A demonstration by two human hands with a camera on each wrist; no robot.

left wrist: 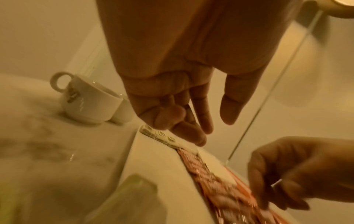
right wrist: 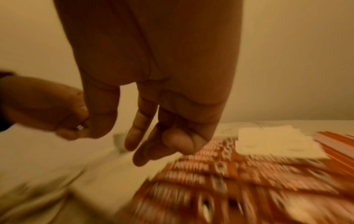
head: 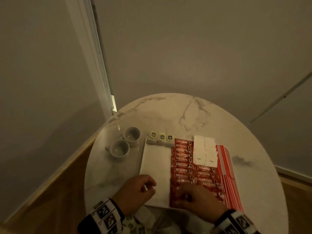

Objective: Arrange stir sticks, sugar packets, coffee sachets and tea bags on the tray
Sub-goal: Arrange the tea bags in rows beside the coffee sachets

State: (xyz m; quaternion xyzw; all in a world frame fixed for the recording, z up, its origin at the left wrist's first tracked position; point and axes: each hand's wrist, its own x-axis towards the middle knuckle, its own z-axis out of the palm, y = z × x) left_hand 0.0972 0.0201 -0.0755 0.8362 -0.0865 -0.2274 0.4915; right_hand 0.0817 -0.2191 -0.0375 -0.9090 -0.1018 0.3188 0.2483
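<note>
Head view showed tray (head: 152,163) mostly filled with tea bags (head: 160,141), coffee sachets (head: 183,159), sugar packets (head: 204,151) and stir sticks (head: 226,162), its left part bare; left hand (head: 137,191) and right hand (head: 196,198) hung loosely curled, holding nothing.

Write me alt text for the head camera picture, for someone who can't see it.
A white tray on a round marble table holds three tea bags, rows of red coffee sachets, white sugar packets and red-striped stir sticks. Both hands hover at its near edge, and two white cups stand left of it.
</note>
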